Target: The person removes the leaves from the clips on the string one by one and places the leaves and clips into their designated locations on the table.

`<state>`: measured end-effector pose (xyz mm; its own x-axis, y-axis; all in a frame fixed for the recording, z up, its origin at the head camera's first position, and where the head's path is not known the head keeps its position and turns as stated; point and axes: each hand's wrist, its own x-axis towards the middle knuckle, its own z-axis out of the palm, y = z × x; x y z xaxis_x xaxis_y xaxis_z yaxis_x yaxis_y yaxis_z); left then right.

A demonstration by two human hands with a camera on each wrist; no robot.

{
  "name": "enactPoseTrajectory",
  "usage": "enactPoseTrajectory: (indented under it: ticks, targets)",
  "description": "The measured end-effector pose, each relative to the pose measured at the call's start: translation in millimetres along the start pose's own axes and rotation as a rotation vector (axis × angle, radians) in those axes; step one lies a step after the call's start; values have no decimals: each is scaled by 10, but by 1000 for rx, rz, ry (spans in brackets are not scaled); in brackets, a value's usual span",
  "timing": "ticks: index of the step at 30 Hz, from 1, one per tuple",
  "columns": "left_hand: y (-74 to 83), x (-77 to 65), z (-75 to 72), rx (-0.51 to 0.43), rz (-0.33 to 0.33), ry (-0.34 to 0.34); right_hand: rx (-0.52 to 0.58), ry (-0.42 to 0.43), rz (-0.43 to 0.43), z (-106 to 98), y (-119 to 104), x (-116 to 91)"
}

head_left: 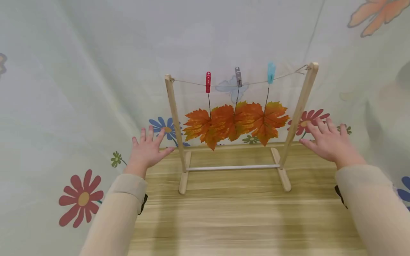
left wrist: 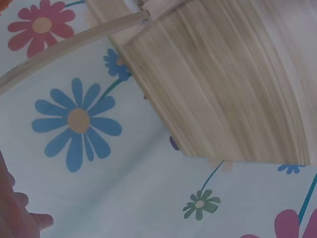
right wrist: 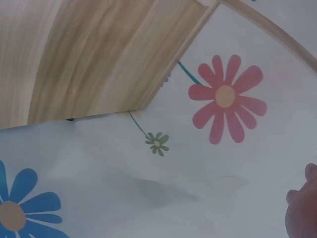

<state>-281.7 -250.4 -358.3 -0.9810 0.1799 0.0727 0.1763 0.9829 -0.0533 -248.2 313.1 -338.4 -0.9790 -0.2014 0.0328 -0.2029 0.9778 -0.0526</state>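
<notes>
A small wooden rack (head_left: 184,170) stands on the table, a string (head_left: 256,83) tied between its two posts. On the string sit a red clothespin (head_left: 208,82), a grey clothespin (head_left: 238,76) and a light blue clothespin (head_left: 271,72). Below them hang three orange maple leaves (head_left: 199,125) by dark stems, side by side and partly overlapping. My left hand (head_left: 146,149) is spread beside the left post, holding nothing. To the right of the other post, my right hand (head_left: 331,142) has its fingers spread and holds nothing. Only a bit of each hand shows in the wrist views.
The wooden table (head_left: 224,217) has its back edge just behind the rack. A pale cloth (head_left: 96,53) printed with flowers surrounds it at the back and sides. A white rod (head_left: 234,167) joins the rack's feet low down.
</notes>
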Motion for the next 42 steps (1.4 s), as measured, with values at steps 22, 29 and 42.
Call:
enactPoseTrajectory:
  ticks: [22, 29, 42]
  targets:
    - [290, 100, -402, -397, 72, 323, 393, 166, 29, -430, -557, 179]
    - [541, 125, -565, -507, 29, 339, 440, 158, -2, -504, -754, 257]
    - [734, 140, -670, -554, 26, 380, 473, 147, -74, -597, -1057, 365]
